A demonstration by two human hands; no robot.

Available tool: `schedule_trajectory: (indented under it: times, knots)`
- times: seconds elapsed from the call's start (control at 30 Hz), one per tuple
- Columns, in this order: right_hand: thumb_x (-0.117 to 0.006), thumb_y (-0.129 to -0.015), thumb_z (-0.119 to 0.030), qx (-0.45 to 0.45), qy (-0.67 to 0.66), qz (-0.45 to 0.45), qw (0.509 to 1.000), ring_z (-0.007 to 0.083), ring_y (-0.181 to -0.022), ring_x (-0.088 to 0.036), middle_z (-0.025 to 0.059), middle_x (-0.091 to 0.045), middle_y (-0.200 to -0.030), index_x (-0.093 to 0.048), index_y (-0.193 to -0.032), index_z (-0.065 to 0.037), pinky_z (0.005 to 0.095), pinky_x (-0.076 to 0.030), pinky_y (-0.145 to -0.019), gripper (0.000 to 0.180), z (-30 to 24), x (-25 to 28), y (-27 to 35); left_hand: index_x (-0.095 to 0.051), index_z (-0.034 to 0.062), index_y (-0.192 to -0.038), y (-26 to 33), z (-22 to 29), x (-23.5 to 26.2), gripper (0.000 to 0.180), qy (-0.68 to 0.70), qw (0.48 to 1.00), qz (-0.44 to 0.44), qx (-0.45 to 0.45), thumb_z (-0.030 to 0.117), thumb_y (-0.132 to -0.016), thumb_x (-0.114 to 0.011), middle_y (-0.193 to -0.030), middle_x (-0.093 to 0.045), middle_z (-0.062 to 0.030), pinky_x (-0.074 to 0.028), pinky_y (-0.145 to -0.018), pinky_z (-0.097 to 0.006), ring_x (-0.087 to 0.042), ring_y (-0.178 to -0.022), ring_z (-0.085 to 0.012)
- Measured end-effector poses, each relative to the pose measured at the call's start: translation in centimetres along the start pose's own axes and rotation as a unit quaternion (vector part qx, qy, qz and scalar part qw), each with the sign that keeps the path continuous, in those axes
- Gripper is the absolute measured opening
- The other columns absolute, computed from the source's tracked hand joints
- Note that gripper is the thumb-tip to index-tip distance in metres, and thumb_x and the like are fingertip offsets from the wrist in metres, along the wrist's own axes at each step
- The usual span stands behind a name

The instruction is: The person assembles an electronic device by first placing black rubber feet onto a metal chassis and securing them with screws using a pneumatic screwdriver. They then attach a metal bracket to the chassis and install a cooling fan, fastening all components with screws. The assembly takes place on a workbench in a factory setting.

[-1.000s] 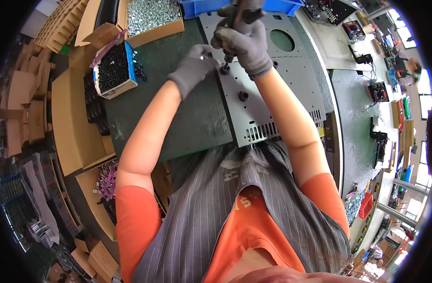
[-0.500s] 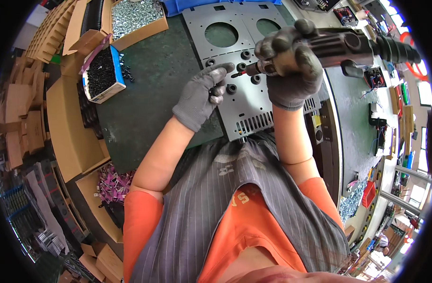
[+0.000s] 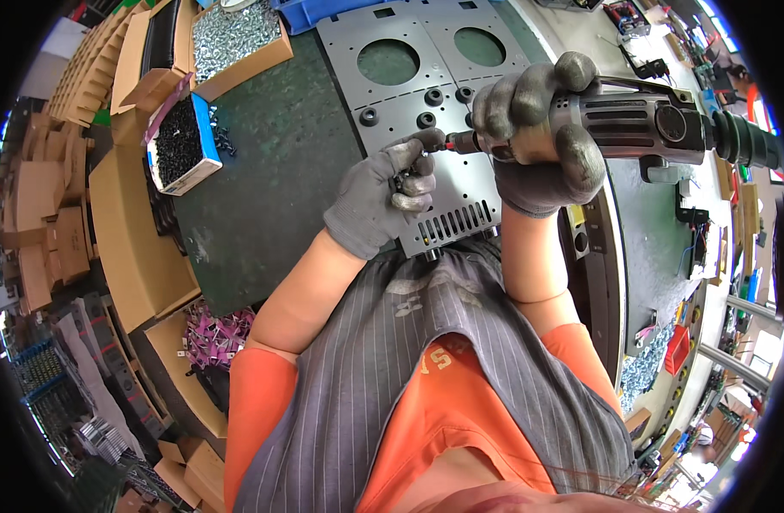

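A dark grey sheet-metal panel (image 3: pixel 460 188) with two large round holes lies on the bench, bearing several black rubber feet (image 3: pixel 427 120). My gloved right hand (image 3: pixel 541 128) is wrapped round a power screwdriver (image 3: pixel 640 126), held almost level above the panel with its bit pointing left. My gloved left hand (image 3: pixel 383 190) is closed, with small black screws (image 3: pixel 400 178) partly showing between its curled fingers. Its thumb and forefinger meet at the tip of the screwdriver bit (image 3: pixel 450 145). Whatever sits on that tip is too small to make out.
On the left of the green bench top (image 3: pixel 263 179) stand a small box of black screws (image 3: pixel 180 145) and a carton of silvery fasteners (image 3: pixel 238 41). A blue bin (image 3: pixel 310 12) is at the back. Pinkish-purple parts (image 3: pixel 216 333) fill a carton lower left.
My left hand has shifted right and slightly nearer me, its fingertips now meeting the bit. The screwdriver has moved slightly right and nearer. The view has shifted a little.
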State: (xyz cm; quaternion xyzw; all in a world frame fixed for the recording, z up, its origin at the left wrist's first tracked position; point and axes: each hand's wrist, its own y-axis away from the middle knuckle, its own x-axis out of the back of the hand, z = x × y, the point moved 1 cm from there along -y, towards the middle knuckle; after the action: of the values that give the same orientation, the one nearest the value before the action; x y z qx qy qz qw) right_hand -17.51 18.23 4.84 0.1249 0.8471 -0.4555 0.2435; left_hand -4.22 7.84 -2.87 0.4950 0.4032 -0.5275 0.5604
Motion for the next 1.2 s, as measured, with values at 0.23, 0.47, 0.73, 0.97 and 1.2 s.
schedule_trajectory:
  times: [0.23,0.47,0.73,0.97,1.2]
  knots:
    - [-0.056,-0.082,-0.028,0.015,-0.003,0.142,0.99,0.017,-0.069,-0.048,0.0053,-0.052,-0.084,-0.045,-0.118,-0.007,0.0312,-0.04,-0.062,0.043,-1.0,0.4,0.6,-0.052,0.0003,-0.12,-0.1,-0.1,-1.7,0.032,-0.117,0.992,0.026,0.045,0.019,-0.094,-0.051,-0.081,-0.056,-0.0032,-0.033,-0.042,-0.014,-0.04,-0.059,-0.0059]
    - [-0.054,-0.084,-0.025,0.034,0.071,0.281,0.957,0.023,-0.076,-0.054,0.0091,-0.058,-0.084,-0.049,-0.116,-0.004,0.0385,-0.044,-0.071,0.038,-1.8,5.6,0.3,-0.065,0.0085,-0.109,-5.4,6.3,-1.9,0.026,-0.893,0.38,0.169,-0.169,0.022,-0.087,-0.061,-0.099,-0.068,-0.0064,-0.049,-0.067,-0.027,-0.064,-0.074,-0.0147]
    - [-0.055,-0.081,-0.014,-0.014,0.27,0.301,0.914,0.0254,-0.07,-0.058,0.0136,-0.056,-0.079,-0.044,-0.116,0.001,0.0397,-0.049,-0.067,0.039,-0.8,6.9,-1.9,-0.066,0.0082,-0.108,-10.5,5.9,-0.4,0.026,-0.891,0.424,0.139,-0.078,0.019,-0.084,-0.066,-0.082,-0.069,-0.0053,-0.047,-0.066,-0.029,-0.063,-0.068,-0.013]
    - [-0.059,-0.076,-0.007,-0.047,0.316,0.258,0.912,0.0217,-0.06,-0.061,0.0129,-0.059,-0.075,-0.047,-0.108,0.005,0.034,-0.053,-0.058,0.036,1.9,7.8,-4.0,-0.067,0.0151,-0.108,-10.4,5.5,-0.7,0.027,-0.861,0.486,0.153,-0.011,0.031,-0.086,-0.062,-0.092,-0.067,-0.0066,-0.049,-0.075,-0.036,-0.065,-0.08,-0.0238]
    - [-0.062,-0.073,-0.008,-0.126,0.36,0.227,0.896,0.0175,-0.058,-0.061,0.0091,-0.058,-0.069,-0.05,-0.1,0.003,0.0295,-0.05,-0.054,0.032,3.8,7.8,-4.0,-0.066,0.0164,-0.109,-9.6,5.6,-2.9,0.028,-0.89,0.43,0.153,-0.011,0.033,-0.086,-0.061,-0.098,-0.066,-0.0063,-0.049,-0.078,-0.037,-0.064,-0.087,-0.0233]
